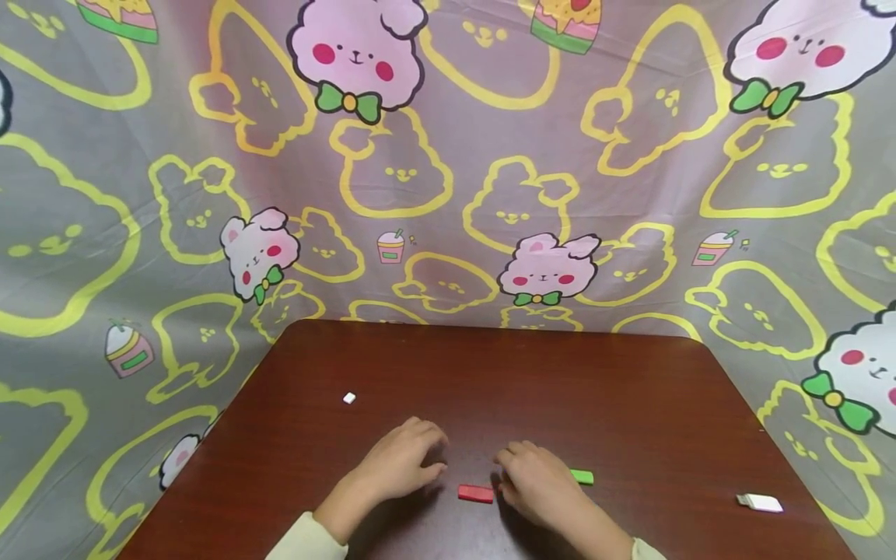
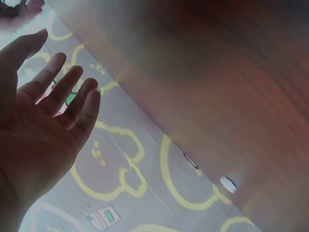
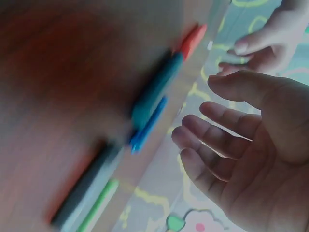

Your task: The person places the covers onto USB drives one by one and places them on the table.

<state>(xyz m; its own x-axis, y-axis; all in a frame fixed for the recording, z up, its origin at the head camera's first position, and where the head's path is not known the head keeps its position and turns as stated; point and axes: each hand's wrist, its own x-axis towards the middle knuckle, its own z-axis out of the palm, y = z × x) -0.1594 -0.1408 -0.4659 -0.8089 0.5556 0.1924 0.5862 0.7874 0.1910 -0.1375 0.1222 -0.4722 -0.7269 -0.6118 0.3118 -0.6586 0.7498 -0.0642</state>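
Observation:
Above the table my left hand [image 1: 402, 464] hovers with its fingers loosely bent and nothing in them; the left wrist view shows the same bare palm [image 2: 43, 125]. My right hand [image 1: 539, 484], also holding nothing, is over the table to the right. A small flat red stick [image 1: 476, 494] lies between the hands, close to the right fingertips. Partly behind the right hand is a green stick [image 1: 582, 477]. In the right wrist view, a teal piece [image 3: 158, 89], a blue piece [image 3: 148, 125] and a dark grey piece [image 3: 88, 186] appear blurred; the right hand hides them from the head view.
A white USB stick [image 1: 761, 503] lies near the right edge of the brown table [image 1: 490, 365]. One small white piece [image 1: 349, 398] sits farther back on the left. A patterned cloth [image 1: 448, 179] hangs behind the table and along both its sides.

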